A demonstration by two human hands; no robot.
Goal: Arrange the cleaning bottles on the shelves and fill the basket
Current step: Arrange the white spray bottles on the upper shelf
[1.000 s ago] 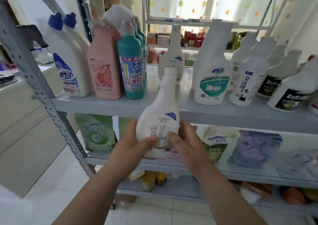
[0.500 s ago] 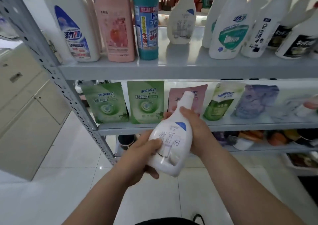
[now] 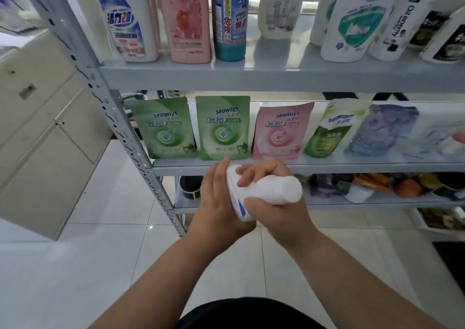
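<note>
A white cleaning bottle (image 3: pixel 270 190) with a blue mark lies tilted on its side in both my hands, its capped neck pointing right. My left hand (image 3: pixel 216 200) wraps its base from the left. My right hand (image 3: pixel 274 210) grips its neck and middle. I hold it in front of the middle shelf (image 3: pixel 327 163), below the upper shelf (image 3: pixel 276 75). On the upper shelf stand several bottles: a white one with a blue label (image 3: pixel 125 19), a pink one (image 3: pixel 185 19), a teal one (image 3: pixel 231 19) and white ones (image 3: pixel 357 19).
Green refill pouches (image 3: pixel 222 127) and a pink pouch (image 3: pixel 280 131) stand on the middle shelf. A grey perforated upright (image 3: pixel 120 132) slants at the left. Beige cabinets (image 3: pixel 40 132) stand further left. Mixed items (image 3: pixel 402 185) fill the lowest shelf above the white tiled floor (image 3: pixel 105 253).
The bottle has come down from the upper shelf's front to below the middle shelf's edge. It has turned from upright to lying sideways, and the view has tipped downward.
</note>
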